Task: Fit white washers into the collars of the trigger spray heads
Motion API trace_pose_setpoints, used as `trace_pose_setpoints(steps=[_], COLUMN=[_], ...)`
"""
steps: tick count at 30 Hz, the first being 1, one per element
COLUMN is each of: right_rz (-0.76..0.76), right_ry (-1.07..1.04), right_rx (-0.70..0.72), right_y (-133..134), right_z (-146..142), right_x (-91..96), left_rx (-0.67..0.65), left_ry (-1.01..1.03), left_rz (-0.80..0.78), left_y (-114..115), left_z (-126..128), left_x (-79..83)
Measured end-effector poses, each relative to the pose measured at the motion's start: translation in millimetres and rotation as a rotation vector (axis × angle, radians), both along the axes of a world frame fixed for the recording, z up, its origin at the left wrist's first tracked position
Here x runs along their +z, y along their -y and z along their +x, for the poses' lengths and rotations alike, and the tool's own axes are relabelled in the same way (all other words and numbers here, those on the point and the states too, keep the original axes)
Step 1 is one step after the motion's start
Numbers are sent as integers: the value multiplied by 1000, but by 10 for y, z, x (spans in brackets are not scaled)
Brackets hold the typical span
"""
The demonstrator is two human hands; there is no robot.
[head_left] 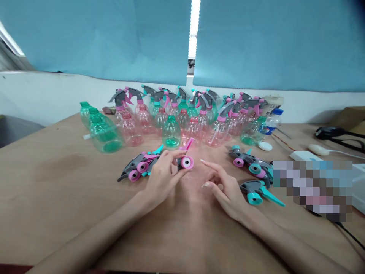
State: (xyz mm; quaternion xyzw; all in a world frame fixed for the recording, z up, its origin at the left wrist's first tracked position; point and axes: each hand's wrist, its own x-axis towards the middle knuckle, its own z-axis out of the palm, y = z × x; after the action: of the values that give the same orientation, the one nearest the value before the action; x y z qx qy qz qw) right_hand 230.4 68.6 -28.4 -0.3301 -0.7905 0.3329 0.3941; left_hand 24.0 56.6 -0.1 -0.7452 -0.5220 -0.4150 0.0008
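Between thumb and fingers, my left hand (164, 171) grips a spray trigger head (187, 162) with a pink collar and pink lever; its collar opening faces me. My right hand (225, 186) is a short way to the right, fingers apart and curled a little, holding nothing. Beside my left hand lies a cluster of grey trigger heads (139, 167) with pink and turquoise parts. Right of my right hand are more trigger heads (251, 161), and a turquoise one (255, 194) lies close to its wrist.
Behind my hands stand several pink and green bottles, many with trigger heads fitted. Open green bottles (105, 133) stand at left, and a small green one (171, 133) in front. On the right are a water bottle (273, 121), a white round lid (265, 146), cables and black glasses (339, 135).
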Motion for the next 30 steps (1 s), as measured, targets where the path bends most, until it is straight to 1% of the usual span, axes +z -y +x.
trace_pose_setpoints(steps=[2,5,9,11,15,17,19,22,27,30], right_rz=[3,-1,0,11,13,12,15,16,10,36], right_ry=[7,65,123,130,133,131,127,122,120,137], right_rx=[-6,-28,-58,-67,-98,-114,-126,-135,-115,-106], right_y=[7,7,-16,-36,-81,-101,-116,-125,-119,-116], right_z=[-5,-25,-57,-70,-88,-94,-98,-99,-109,-114], right_x=[-12,-35,-81,-107,-155,-176,-191,-197,-175,-164], left_rx=[33,90,195,183,15,-29,-26,-19,-21,-80], left_ry=[-51,-122,-247,-295,-414,-422,-401,-367,-303,-298], left_rz=[20,67,98,38,-229,-283,-270,-223,-194,-185], left_y=[63,144,165,144,102,102,120,161,189,155], left_z=[-163,-484,-918,-1082,-1267,-1294,-1285,-1222,-1017,-820], left_x=[80,183,286,308,271,236,219,243,283,250])
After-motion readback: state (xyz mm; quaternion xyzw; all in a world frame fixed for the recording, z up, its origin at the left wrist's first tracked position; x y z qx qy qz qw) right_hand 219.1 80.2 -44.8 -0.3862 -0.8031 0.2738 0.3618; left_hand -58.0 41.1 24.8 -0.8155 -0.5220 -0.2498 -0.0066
